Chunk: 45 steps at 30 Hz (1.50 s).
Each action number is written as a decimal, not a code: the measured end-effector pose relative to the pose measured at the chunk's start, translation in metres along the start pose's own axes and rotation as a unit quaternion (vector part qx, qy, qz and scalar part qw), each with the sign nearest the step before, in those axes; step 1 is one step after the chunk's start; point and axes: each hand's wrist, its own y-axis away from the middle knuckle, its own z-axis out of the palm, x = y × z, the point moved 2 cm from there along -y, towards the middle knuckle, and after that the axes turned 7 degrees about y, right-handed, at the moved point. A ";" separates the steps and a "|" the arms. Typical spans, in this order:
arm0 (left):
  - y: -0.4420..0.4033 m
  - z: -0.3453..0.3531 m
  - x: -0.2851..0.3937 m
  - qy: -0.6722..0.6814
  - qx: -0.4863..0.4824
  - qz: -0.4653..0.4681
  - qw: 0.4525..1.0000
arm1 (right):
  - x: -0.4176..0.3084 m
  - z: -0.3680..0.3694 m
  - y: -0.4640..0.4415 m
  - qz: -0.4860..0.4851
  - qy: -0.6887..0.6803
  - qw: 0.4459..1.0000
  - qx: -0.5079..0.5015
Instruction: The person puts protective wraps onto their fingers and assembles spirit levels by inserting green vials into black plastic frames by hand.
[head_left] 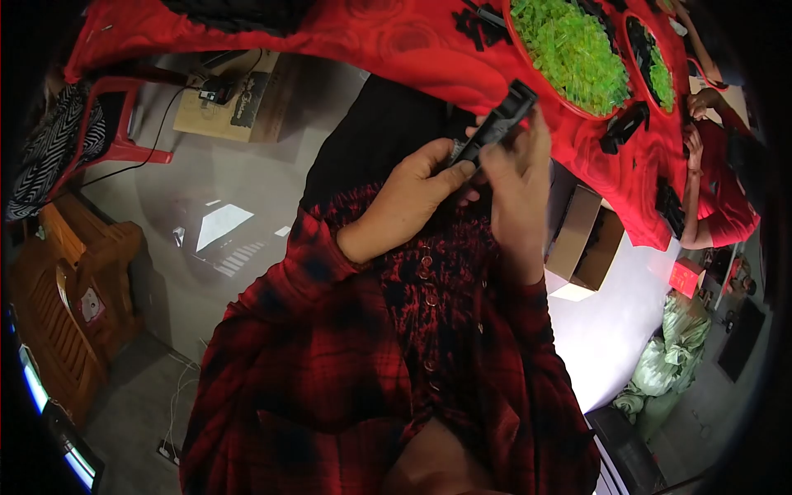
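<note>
In the head view, my left hand (406,198) is closed on the lower end of a long black plastic part (510,109), with the thumb lying along it. My right hand (518,180) wraps the same part from the other side, its thumb pressed near the middle and slightly blurred. The part is tilted, its upper end toward the red-covered table (396,37). My palms and fingers hide much of its lower half. Beyond it on the table stands a red-rimmed tray (528,58) heaped with translucent green pieces (577,62).
A second, smaller tray (629,41) holds black and green pieces. Black parts (624,128) lie on the cloth. At right, another person's hand (695,148) rests by the table edge. An open cardboard box (584,239) stands below; a carton (235,103) and red chair (124,124) are at left.
</note>
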 end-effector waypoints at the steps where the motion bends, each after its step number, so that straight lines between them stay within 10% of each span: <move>1: 0.000 -0.002 0.000 -0.036 0.017 0.042 0.998 | 0.011 0.000 0.001 -0.029 0.069 0.997 0.003; 20: 0.016 -0.027 0.009 0.007 0.031 0.064 0.997 | 0.016 0.010 0.012 0.022 0.321 0.943 0.086; 24: -0.005 -0.037 0.029 -0.032 0.106 0.160 0.981 | 0.011 0.017 0.017 0.061 0.222 0.972 -0.049; 45: -0.019 -0.038 0.031 0.062 -0.049 0.141 0.987 | 0.017 0.025 0.035 0.081 0.300 0.948 -0.068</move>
